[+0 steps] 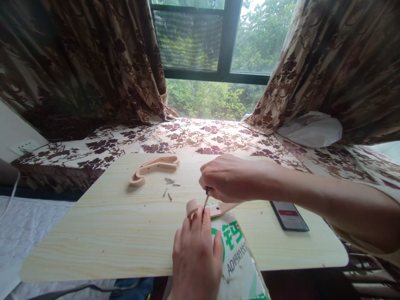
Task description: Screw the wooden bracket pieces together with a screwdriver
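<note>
My right hand [226, 177] is closed round a screwdriver [206, 201], whose thin shaft points down from the fist. Below it lies a curved wooden piece [222, 208] with a dark hole, resting on a white and green package [239, 258]. My left hand [198, 246] presses its fingers on the wooden piece beside the screwdriver's tip; the tip itself is hidden by the fingers. Another curved wooden piece [156, 166] sits further back on the table, to the left. Several screws [169, 196] are scattered in front of it.
The pale wooden table [109, 233] has rounded corners. A phone [289, 216] lies at its right. Behind the table is a ledge with floral cloth [193, 135], a white plastic bag [311, 129], curtains and a window. A wall socket [26, 146] shows at the left.
</note>
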Demonstrator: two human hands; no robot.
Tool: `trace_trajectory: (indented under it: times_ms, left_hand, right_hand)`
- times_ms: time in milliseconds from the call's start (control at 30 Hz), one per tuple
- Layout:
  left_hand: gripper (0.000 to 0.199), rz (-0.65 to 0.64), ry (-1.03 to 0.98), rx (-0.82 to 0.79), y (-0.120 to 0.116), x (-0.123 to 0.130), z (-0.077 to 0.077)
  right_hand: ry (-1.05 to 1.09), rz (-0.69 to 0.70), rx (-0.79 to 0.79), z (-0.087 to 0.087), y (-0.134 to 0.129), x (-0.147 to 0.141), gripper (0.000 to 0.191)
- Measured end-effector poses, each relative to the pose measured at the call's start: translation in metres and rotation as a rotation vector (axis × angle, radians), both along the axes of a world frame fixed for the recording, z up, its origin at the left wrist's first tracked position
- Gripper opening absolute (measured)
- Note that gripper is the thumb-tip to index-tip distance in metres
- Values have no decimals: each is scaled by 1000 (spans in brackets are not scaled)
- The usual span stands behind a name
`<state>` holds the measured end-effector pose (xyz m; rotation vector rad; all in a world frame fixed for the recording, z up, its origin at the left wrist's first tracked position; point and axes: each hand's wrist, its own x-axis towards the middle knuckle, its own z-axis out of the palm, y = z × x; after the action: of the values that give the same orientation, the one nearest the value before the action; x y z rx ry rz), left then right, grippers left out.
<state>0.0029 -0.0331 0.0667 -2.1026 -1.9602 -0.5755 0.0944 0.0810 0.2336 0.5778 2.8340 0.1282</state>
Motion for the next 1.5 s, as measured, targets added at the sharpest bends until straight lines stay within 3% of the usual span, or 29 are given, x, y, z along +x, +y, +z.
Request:
trace_trajectory:
  times_ms: [167,300,433,633,700,800,900,1033,1200,1367,1500]
  left_hand:
    - [43,21,-2,12,-1,-1,-1]
    - [43,7,-11,5,-1,-1,-1]
    - [43,11,-9,6,0,0,0]
    - [42,23,-3,6,0,0,1]
    - [42,18,5,13,0,0,-1]
    - [42,21,-7,20,-1,0,-3]
    - [42,21,-38,21,-2,-1,-4]
    - [42,20,-60,13,-1,-1,-4]
    - [42,8,-90,12,-1,-1,-1]
    - [44,43,-132,36,-2,2,-4]
    - [46,77,-85,62,-1,2,-17]
  right_hand:
    - [20,-85,-15,-1,1,5,16]
    - [11,7,-55,5,2,10,27]
    - [37,49,-23,5,0,7,20]
    - [54,-74,-21,-5,-1,0,19]
    - [47,-81,-62,0,-1,1,19]
    - [6,-74,-157,12,-1,5,37]
    - [-14,-45,-191,16,-2,6,33]
    - [58,12,-129,3,-3,3,20]
    - [92,-108,-63,-6,-1,-2,18]
    - [127,-66,-266,10,0,6,34]
    - [179,-57,-305,6,-2,11,26]
